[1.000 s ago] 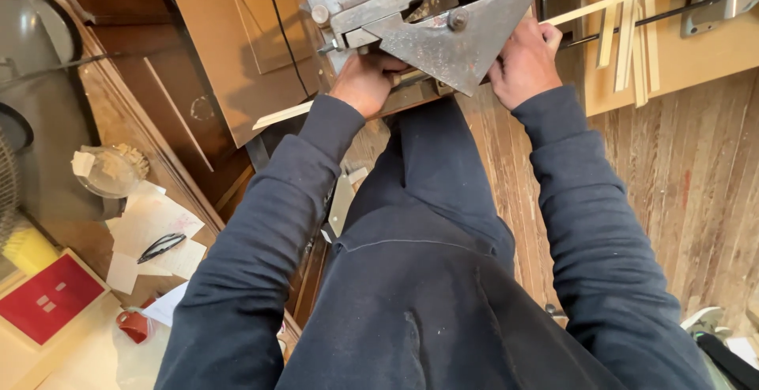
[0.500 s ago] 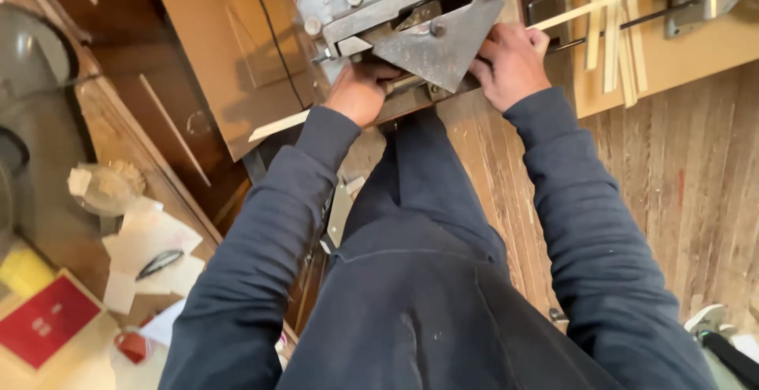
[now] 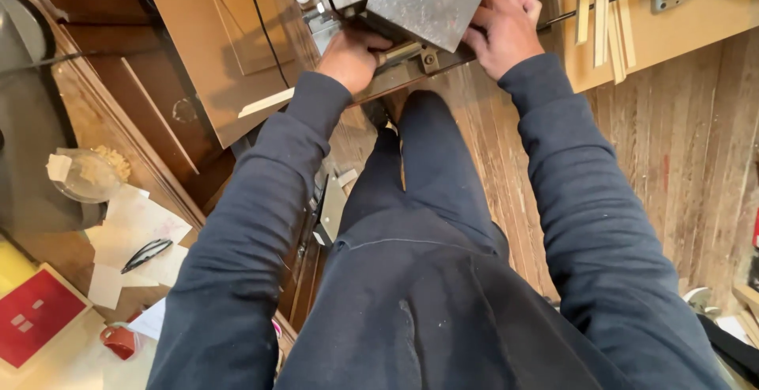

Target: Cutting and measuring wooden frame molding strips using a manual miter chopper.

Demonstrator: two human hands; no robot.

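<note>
I look down over my dark blue sleeves and trousers at a grey metal machine (image 3: 427, 2) with a triangular steel plate, at the top of the view. My left hand (image 3: 352, 56) grips the machine's lower left edge, fingers curled under it by a metal bar (image 3: 407, 62). My right hand (image 3: 502, 32) clasps the plate's right edge. A thin wooden strip (image 3: 269, 103) pokes out to the left below the machine.
A brown board (image 3: 213, 50) with a black cable lies left of the machine. Several thin wood strips (image 3: 601, 6) rest on a bench at top right. On the left table are papers (image 3: 134, 224), black glasses (image 3: 147, 253), a glass bowl (image 3: 83, 176) and a red book (image 3: 35, 315). Plank floor below.
The machine and both hands sit higher in view than a second ago, as the camera has tilted down and pulled in. Both hands keep their hold on the machine.
</note>
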